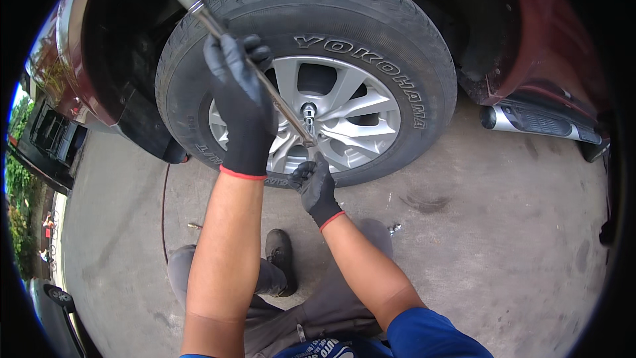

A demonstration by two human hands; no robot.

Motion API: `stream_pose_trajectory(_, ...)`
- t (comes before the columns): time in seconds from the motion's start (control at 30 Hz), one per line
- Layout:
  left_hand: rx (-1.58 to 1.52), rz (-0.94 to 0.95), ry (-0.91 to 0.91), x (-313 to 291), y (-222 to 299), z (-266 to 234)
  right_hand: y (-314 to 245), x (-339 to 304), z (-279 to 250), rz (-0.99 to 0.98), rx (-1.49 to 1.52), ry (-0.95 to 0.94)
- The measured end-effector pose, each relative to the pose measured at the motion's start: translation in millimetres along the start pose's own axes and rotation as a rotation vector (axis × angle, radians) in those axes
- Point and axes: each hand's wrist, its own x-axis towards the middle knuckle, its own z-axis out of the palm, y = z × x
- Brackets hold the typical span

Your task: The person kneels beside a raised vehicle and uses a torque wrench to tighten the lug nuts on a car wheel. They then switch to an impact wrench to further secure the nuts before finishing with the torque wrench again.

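Note:
A long chrome torque wrench slants across the wheel, from the upper left down to its head near the lower spokes. My left hand, in a black glove with a red cuff, is closed loosely round its shaft below the handle. Lower down, my right hand, gloved alike, has its fingers curled at the wrench head with the thumb raised against it. Behind both hands stands a silver alloy wheel with a black tyre. Shiny chrome hardware shows at the wheel's centre; the lug nuts are partly hidden.
Dark red bodywork frames the tyre, with a side step at right. On the concrete floor lie a small metal piece and a thin dark line or hose. My shoe is below; another vehicle stands far left.

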Motion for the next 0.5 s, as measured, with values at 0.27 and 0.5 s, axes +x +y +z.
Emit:
stream_pose_trajectory(0.27, 0.683, 0.424, -0.770, -123, -103, 129, 41, -77, -97, -0.475, -0.750, -0.255)
stream_pose_trajectory(0.5, 0.822, 0.304, -1.231, -156, -170, 114, -52, -66, 4, -1.323, -1.921, 0.028)
